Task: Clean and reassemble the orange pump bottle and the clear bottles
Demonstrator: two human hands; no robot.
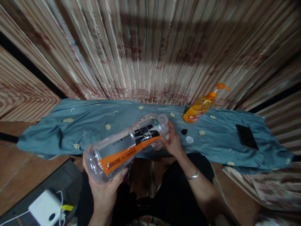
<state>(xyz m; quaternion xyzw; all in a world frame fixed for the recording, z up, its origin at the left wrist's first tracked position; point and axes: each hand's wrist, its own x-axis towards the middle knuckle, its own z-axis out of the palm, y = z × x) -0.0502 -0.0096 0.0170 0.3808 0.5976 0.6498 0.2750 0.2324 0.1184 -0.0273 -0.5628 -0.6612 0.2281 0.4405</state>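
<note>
A large clear plastic bottle with an orange, silver and black label lies tilted across my two hands, its neck up to the right. My left hand is wrapped round the base, thumb along the near side. At the neck, my right hand is closed on the bottle; some of its fingers are hidden. The bottle appears to have no coloured liquid in it. Just right of my right hand, a small black cap and a white disc lie on the blue-green cloth.
An orange pump bottle stands at the back right of the cloth. Farther right lies a black phone. Low at the left, a white box with cables sits on a dark surface. Pleated curtains hang behind.
</note>
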